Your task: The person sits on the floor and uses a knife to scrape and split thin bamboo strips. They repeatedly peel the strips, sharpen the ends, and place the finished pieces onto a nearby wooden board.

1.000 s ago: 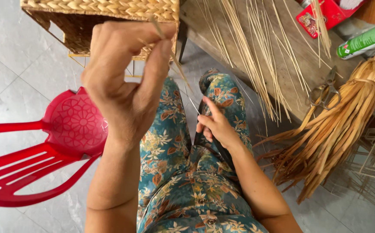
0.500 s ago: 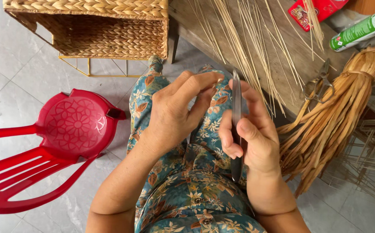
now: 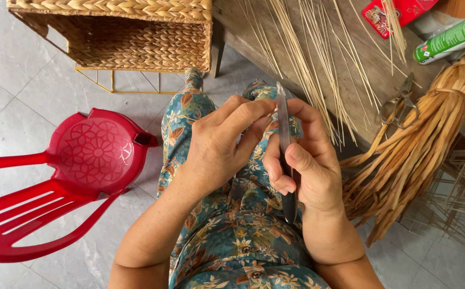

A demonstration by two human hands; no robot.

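My right hand (image 3: 307,160) grips a slim knife (image 3: 284,134) upright over my lap, blade tip pointing away from me and its dark handle sticking out below my fist. My left hand (image 3: 219,144) is right beside it, fingertips pinched together against the blade near its upper part. Whatever thin strip the fingers pinch is too small to make out. Both hands hover above my floral-patterned trousers (image 3: 227,235).
A woven basket (image 3: 120,32) on a yellow wire frame stands ahead. A red plastic chair (image 3: 82,166) lies on the tiled floor at left. At right, a wooden bench (image 3: 372,69) carries thin sticks (image 3: 318,64), scissors (image 3: 398,101), a green can (image 3: 449,37); a bundle of dried leaf strips (image 3: 420,150) leans beside it.
My left hand came down from near the basket to my lap. My right hand picked up the knife and now holds it upright, with the left fingertips meeting the blade.
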